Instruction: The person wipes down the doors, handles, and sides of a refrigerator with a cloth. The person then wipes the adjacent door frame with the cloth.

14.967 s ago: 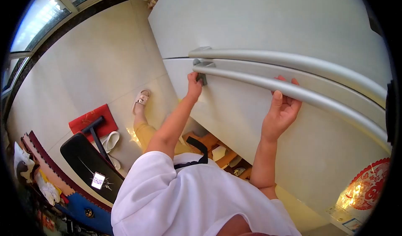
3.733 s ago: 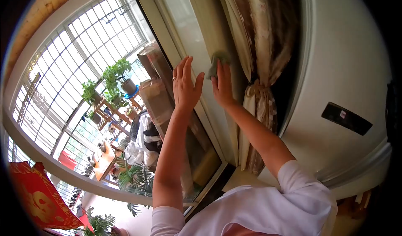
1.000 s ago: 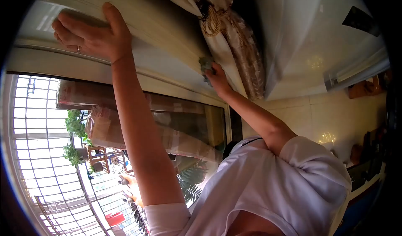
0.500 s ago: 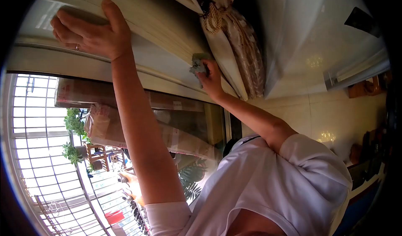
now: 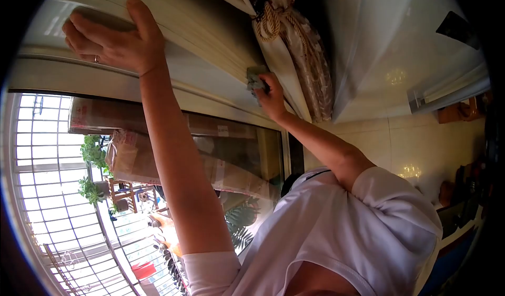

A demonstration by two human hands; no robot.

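Observation:
My left hand (image 5: 113, 41), with a ring on one finger, rests against the pale door or window frame (image 5: 205, 67). Its thumb is spread from the fingers, and it holds nothing. Pinched in my right hand (image 5: 272, 97) is a crumpled grey-green cloth (image 5: 255, 79). The cloth touches the same frame farther along, close beside a gathered curtain (image 5: 310, 70). A twisted cord tieback (image 5: 269, 25) is around the curtain. Part of the cloth is hidden behind my fingers.
Below the frame is a glass pane, with long cardboard boxes (image 5: 142, 156) behind it. Potted plants (image 5: 92, 191) and a window grille (image 5: 52, 164) are at the left. A glossy tiled surface (image 5: 363, 143) lies at the right, with a brown item (image 5: 465, 109) near the edge.
My right hand and the cloth have shifted slightly right along the frame, nearer the curtain. My left hand has stayed almost in place.

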